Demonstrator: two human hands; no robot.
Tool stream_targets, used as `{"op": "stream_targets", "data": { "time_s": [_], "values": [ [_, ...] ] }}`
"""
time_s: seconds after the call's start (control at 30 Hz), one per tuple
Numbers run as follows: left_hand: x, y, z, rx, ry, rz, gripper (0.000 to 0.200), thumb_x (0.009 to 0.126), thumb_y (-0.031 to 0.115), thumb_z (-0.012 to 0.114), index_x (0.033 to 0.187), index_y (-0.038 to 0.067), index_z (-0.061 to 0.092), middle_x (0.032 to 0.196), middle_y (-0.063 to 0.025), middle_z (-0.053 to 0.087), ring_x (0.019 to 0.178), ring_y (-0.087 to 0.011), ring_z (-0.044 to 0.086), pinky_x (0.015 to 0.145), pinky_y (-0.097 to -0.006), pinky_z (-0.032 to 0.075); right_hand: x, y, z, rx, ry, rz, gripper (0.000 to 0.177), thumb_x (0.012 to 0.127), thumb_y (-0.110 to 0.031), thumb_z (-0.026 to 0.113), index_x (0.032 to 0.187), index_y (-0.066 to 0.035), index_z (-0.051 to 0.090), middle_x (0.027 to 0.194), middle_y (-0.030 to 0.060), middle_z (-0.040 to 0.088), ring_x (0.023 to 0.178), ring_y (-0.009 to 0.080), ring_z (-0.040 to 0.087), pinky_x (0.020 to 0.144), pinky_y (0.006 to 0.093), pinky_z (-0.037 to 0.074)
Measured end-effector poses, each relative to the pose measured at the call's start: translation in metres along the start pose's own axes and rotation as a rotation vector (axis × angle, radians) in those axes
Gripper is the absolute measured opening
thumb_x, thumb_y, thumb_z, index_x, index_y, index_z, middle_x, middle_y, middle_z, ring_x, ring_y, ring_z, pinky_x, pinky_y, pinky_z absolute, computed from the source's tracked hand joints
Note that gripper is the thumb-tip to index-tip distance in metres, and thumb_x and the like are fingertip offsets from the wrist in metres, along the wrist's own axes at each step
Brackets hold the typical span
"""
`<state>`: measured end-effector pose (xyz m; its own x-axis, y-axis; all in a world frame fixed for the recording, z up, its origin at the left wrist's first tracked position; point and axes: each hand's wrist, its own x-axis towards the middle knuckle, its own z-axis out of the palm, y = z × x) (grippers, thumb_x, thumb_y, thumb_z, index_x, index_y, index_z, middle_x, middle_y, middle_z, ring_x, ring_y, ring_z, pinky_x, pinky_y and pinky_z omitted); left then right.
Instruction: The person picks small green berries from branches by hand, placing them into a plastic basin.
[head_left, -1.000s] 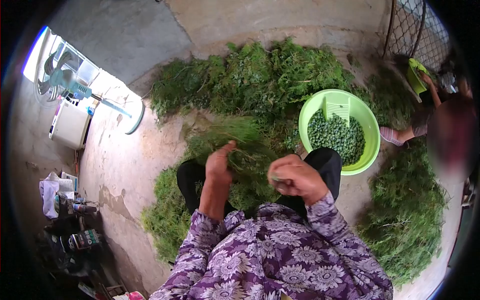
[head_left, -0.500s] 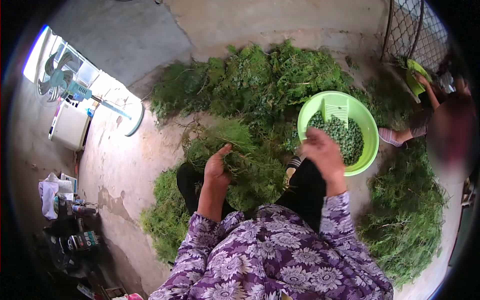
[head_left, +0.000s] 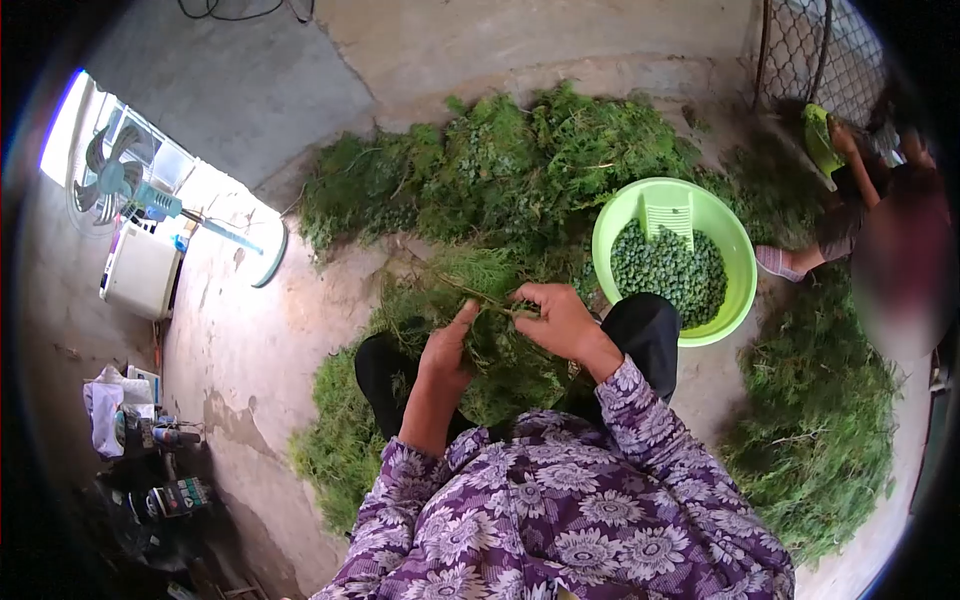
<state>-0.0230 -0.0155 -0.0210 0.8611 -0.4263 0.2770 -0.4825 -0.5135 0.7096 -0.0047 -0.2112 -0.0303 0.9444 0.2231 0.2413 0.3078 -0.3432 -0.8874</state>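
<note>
My left hand (head_left: 448, 350) is closed round a leafy green branch (head_left: 465, 292) between my knees. From the right, my right hand (head_left: 560, 322) pinches the same branch, a short way from my left hand. Beyond my right knee sits a light green basin (head_left: 745, 265) with a ribbed panel on its inner wall. Small green berries (head_left: 665, 275) fill its lower part.
Piles of cut greenery (head_left: 500, 165) lie along the back wall, with another pile (head_left: 810, 430) at the right. A co-worker (head_left: 900, 250) sits at the far right by a green container (head_left: 822, 140). A standing fan (head_left: 115, 178) is at the left.
My right hand has moved left from over the basin to the branch and now pinches it. My left hand has shifted slightly right, still holding the branch.
</note>
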Motion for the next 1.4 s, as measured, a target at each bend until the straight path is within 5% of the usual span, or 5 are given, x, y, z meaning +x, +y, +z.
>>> {"op": "stream_targets", "data": {
  "time_s": [0.1, 0.23, 0.73, 1.23, 1.4],
  "values": [
    [0.009, 0.014, -0.006, -0.935, 0.068, -0.97, 0.062, 0.072, -0.01, 0.056, 0.129, 0.0, 0.032, 0.116, -0.0111, 0.051, 0.099, -0.0179, 0.053, 0.08, -0.0263, 0.043, 0.005, -0.012, -0.018, 0.008, -0.103, 0.108, 0.025, 0.07, -0.012, 0.062, 0.092, 0.0, 0.058, 0.07, 0.0099, 0.058, 0.06, 0.0096, 0.051, 0.056, 0.0262, 0.042],
    [0.001, 0.025, -0.022, -0.526, 0.128, -1.104, 0.047, 0.08, 0.04, 0.058, 0.104, 0.0, 0.055, 0.092, -0.0083, 0.061, 0.077, -0.0162, 0.06, 0.057, -0.0258, 0.046, 0.013, 0.015, -0.014, 0.104, -0.051, 0.018, 0.026, 0.07, -0.013, 0.062, 0.092, 0.001, 0.059, 0.064, 0.0057, 0.054, 0.056, 0.0064, 0.045, 0.051, 0.0256, 0.039],
    [0.026, 0.073, -0.055, 0.164, 0.086, 0.08, 0.038, 0.07, 0.016, 0.069, 0.102, -0.001, 0.057, 0.105, -0.0124, 0.057, 0.095, -0.0221, 0.056, 0.079, -0.0315, 0.045, 0.02, -0.028, -0.021, 0.062, -0.33, -0.174, 0.028, 0.07, -0.019, 0.061, 0.088, 0.002, 0.059, 0.068, 0.0115, 0.059, 0.06, 0.0152, 0.053, 0.055, 0.0293, 0.041],
    [0.007, 0.033, 0.001, -0.338, -0.224, -0.512, 0.015, 0.077, 0.004, 0.058, 0.092, 0.003, 0.057, 0.071, -0.001, 0.056, 0.065, -0.0078, 0.048, 0.058, -0.0261, 0.04, 0.016, -0.034, -0.027, 0.149, -0.423, 0.021, 0.023, 0.069, -0.019, 0.063, 0.083, -0.001, 0.06, 0.064, 0.0073, 0.054, 0.059, 0.0118, 0.051, 0.054, 0.0273, 0.04],
    [0.002, 0.029, 0.005, -0.672, 0.06, -0.598, 0.011, 0.08, 0.001, 0.054, 0.09, 0.005, 0.059, 0.076, 0.0015, 0.057, 0.069, -0.0058, 0.05, 0.06, -0.0221, 0.041, 0.003, -0.071, -0.029, 0.108, 0.447, -0.293, 0.024, 0.066, -0.009, 0.069, 0.086, -0.001, 0.06, 0.078, 0.0059, 0.059, 0.068, 0.0119, 0.056, 0.06, 0.0248, 0.045]
  ]
}}
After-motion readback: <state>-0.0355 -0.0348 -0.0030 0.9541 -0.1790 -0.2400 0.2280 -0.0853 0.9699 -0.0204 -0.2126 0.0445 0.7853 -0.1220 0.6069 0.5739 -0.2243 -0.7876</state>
